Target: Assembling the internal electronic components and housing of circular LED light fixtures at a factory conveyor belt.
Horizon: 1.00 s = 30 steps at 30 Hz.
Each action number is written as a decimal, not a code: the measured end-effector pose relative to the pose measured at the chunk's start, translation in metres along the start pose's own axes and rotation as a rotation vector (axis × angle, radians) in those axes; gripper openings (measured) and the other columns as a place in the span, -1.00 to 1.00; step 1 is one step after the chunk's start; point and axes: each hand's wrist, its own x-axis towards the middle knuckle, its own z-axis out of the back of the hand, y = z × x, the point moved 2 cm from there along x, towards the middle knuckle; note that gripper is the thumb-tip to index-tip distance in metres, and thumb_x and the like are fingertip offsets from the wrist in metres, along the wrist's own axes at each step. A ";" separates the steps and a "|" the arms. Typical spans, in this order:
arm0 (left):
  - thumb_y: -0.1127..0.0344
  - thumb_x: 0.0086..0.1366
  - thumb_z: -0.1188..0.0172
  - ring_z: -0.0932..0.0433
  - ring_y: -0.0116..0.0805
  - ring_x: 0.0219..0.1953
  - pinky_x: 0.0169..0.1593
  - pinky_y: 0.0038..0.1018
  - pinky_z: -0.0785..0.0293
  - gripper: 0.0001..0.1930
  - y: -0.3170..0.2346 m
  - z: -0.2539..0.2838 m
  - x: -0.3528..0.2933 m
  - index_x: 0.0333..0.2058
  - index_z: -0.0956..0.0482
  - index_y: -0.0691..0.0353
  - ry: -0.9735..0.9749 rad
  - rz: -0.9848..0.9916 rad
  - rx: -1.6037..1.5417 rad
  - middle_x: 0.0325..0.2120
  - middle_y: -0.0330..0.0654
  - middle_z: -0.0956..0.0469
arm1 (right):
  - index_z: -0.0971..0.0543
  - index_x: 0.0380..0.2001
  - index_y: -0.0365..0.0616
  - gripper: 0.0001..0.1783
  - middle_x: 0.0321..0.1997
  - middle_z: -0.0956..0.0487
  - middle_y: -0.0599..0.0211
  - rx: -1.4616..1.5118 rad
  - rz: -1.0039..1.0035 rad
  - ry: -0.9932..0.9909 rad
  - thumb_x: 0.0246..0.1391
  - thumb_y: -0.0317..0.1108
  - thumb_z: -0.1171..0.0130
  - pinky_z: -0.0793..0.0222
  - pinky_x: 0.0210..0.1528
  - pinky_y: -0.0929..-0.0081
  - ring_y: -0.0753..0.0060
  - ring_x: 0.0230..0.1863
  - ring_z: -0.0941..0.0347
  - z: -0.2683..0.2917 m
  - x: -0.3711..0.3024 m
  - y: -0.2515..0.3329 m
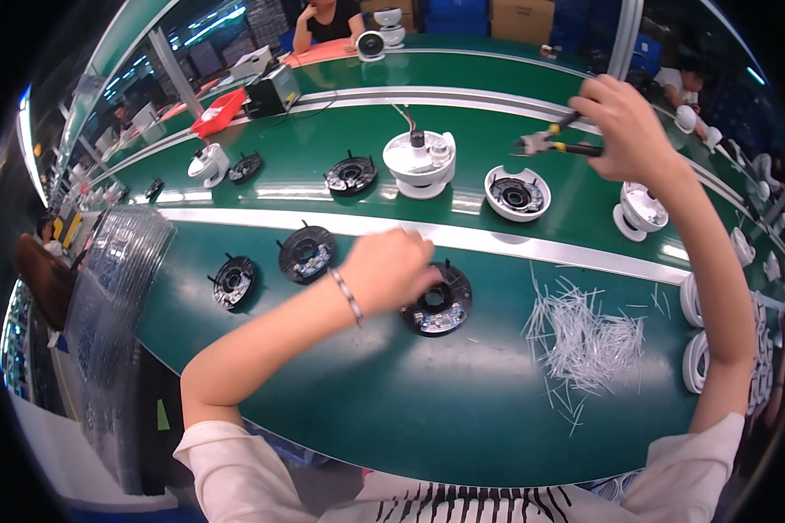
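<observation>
Head view: your right hand (621, 131) clamps diagonal cutters (539, 142) at two o'clock; your left hand (388, 272), finger grip unclear, overlaps a black circuit-board housing (445, 317).

Wire cutters (542, 141) with black-and-yellow handles spread apart are held up above the green worktop (392, 418), metal nose pointing left. A round black housing (453, 302), with a central hole and exposed circuit board, lies on it, its upper left partly hidden.
</observation>
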 end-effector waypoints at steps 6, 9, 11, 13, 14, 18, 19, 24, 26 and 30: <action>0.39 -0.03 -0.10 -0.48 -0.04 -0.41 -0.34 -0.24 -0.41 -0.90 0.098 -0.014 0.062 -0.47 -0.50 0.23 -0.311 0.183 -0.003 -0.53 -0.07 -0.49 | -0.50 -0.59 -0.17 -0.70 -0.42 -0.39 0.29 -0.112 -0.031 0.202 -0.59 -0.34 -0.22 -0.28 -0.29 0.45 0.31 -0.25 -0.30 -0.053 0.045 0.001; 0.36 -0.02 -0.14 -0.46 -0.09 -0.29 -0.22 -0.27 -0.38 -0.83 0.125 -0.035 0.091 -0.39 -0.50 0.21 -0.361 0.259 -0.093 -0.42 -0.09 -0.49 | -0.53 -0.57 -0.15 -0.70 -0.42 -0.39 0.30 -0.124 -0.046 0.289 -0.59 -0.35 -0.22 -0.24 -0.31 0.50 0.32 -0.26 -0.29 -0.088 0.060 0.000; 0.31 0.00 -0.16 -0.43 -0.12 -0.21 -0.16 -0.30 -0.36 -0.76 0.132 -0.047 0.109 -0.30 -0.49 0.19 -0.348 0.292 -0.157 -0.31 -0.10 -0.47 | -0.53 -0.57 -0.15 -0.70 -0.42 -0.39 0.29 -0.119 -0.047 0.312 -0.59 -0.36 -0.22 -0.23 -0.31 0.50 0.32 -0.27 -0.29 -0.107 0.071 0.000; 0.32 -0.01 -0.16 -0.42 -0.13 -0.20 -0.15 -0.31 -0.36 -0.76 0.138 -0.054 0.128 -0.30 -0.50 0.19 -0.384 0.263 -0.198 -0.30 -0.10 -0.47 | -0.54 -0.57 -0.15 -0.70 -0.43 -0.40 0.29 -0.097 -0.088 0.301 -0.59 -0.36 -0.22 -0.24 -0.31 0.49 0.32 -0.27 -0.30 -0.126 0.082 -0.003; 0.34 -0.02 -0.15 -0.46 -0.13 -0.27 -0.19 -0.32 -0.39 -0.82 0.138 -0.055 0.135 -0.38 -0.54 0.20 -0.441 0.221 -0.200 -0.37 -0.10 -0.50 | -0.54 -0.59 -0.15 -0.71 -0.43 -0.40 0.28 -0.086 -0.095 0.291 -0.59 -0.34 -0.23 -0.25 -0.32 0.48 0.31 -0.27 -0.31 -0.134 0.087 -0.004; 0.39 -0.04 -0.12 -0.51 -0.12 -0.45 -0.31 -0.32 -0.43 -0.92 0.144 -0.058 0.164 -0.53 -0.56 0.23 -0.435 0.213 -0.165 -0.57 -0.09 -0.53 | -0.54 -0.63 -0.14 -0.74 -0.42 -0.41 0.27 -0.033 -0.026 0.297 -0.58 -0.31 -0.23 -0.27 -0.29 0.47 0.30 -0.25 -0.32 -0.166 0.098 -0.006; 0.39 -0.04 -0.12 -0.51 -0.12 -0.45 -0.31 -0.32 -0.43 -0.92 0.148 -0.057 0.167 -0.53 -0.56 0.23 -0.431 0.209 -0.162 -0.57 -0.09 -0.53 | -0.54 -0.63 -0.14 -0.74 -0.41 -0.41 0.27 -0.023 -0.013 0.306 -0.57 -0.31 -0.23 -0.27 -0.28 0.47 0.30 -0.24 -0.32 -0.172 0.100 -0.003; 0.42 -0.03 -0.09 -0.52 -0.12 -0.44 -0.30 -0.37 -0.43 -0.91 0.148 -0.051 0.181 -0.51 -0.54 0.26 -0.334 0.161 -0.324 -0.55 -0.05 -0.53 | -0.54 -0.61 -0.15 -0.73 -0.38 -0.43 0.25 0.064 0.058 0.363 -0.56 -0.29 -0.22 -0.28 -0.24 0.46 0.30 -0.20 -0.33 -0.191 0.103 -0.003; 0.42 -0.02 -0.09 -0.52 -0.12 -0.44 -0.32 -0.37 -0.43 -0.91 0.144 -0.051 0.183 -0.51 -0.53 0.27 -0.330 0.123 -0.309 -0.56 -0.04 -0.53 | -0.54 -0.61 -0.16 -0.71 -0.38 -0.44 0.24 0.042 0.056 0.379 -0.56 -0.27 -0.22 -0.30 -0.23 0.45 0.29 -0.20 -0.34 -0.191 0.101 -0.002; 0.43 -0.02 -0.08 -0.52 -0.12 -0.45 -0.33 -0.37 -0.43 -0.91 0.139 -0.051 0.188 -0.51 -0.53 0.27 -0.312 0.124 -0.329 -0.57 -0.04 -0.52 | -0.54 -0.61 -0.15 -0.71 -0.39 -0.44 0.25 0.071 0.046 0.411 -0.58 -0.28 -0.24 -0.32 -0.23 0.43 0.28 -0.21 -0.34 -0.192 0.099 -0.002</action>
